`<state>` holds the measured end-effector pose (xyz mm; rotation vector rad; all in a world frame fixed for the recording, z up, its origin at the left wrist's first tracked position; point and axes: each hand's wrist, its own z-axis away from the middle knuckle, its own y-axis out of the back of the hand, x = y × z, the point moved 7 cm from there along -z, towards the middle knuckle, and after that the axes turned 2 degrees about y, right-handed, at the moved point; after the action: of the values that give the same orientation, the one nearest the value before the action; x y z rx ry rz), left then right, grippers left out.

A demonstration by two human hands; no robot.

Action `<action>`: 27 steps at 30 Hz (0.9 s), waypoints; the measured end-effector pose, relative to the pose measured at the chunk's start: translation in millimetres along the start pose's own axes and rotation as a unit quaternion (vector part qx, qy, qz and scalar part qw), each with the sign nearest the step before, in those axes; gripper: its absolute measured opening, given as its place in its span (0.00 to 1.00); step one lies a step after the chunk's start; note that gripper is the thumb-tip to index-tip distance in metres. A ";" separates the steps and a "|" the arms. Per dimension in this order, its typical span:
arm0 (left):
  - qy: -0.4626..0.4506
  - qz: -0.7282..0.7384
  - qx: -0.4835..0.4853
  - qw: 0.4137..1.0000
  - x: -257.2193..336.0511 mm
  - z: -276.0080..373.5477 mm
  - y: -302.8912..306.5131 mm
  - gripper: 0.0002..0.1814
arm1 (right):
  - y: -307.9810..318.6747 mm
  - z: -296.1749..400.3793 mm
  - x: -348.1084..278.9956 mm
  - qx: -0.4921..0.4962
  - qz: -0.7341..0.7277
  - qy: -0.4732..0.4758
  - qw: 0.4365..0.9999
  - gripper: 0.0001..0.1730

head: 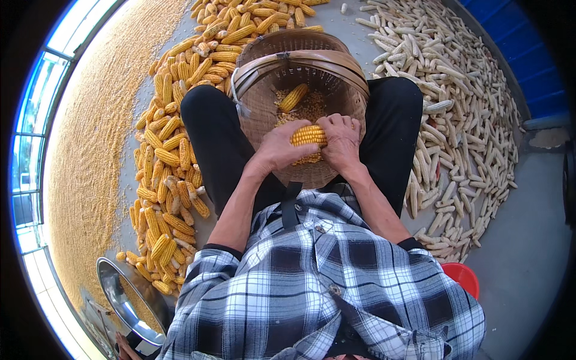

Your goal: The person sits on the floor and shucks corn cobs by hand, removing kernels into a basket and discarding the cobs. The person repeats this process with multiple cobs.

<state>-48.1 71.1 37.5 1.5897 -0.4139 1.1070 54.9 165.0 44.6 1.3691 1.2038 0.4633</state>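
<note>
Between my knees stands a woven bamboo basket (257, 118) with a broad strip handle (310, 58) arching over its far part. Both hands are over its near side, gripping one yellow corn cob (308, 136) still full of kernels. My left hand (284, 143) wraps the cob's left end, thumb along the near side. On the right end my right hand (340, 137) is closed, knuckles up; its fingertips are hidden. Farther inside the basket, a second yellow cob (293, 98) lies tilted on loose kernels (313, 107).
Unshelled yellow cobs (168, 148) are heaped along my left and beyond the basket. Stripped pale cobs (454, 103) cover the floor at right. Loose kernels (90, 148) spread at far left, near a metal basin (130, 299). A red bucket (462, 278) and another person's hand (123, 345) also show.
</note>
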 end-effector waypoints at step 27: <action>0.249 0.422 -0.157 0.858 -11.0 18.6 -49.0 0.18 | -23.4 8.3 25.5 -0.046 -0.717 -0.294 0.631 0.19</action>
<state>-8.9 67.8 1.1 0.7509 -0.9264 1.9327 62.9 177.1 12.1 0.0713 1.2615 -0.9964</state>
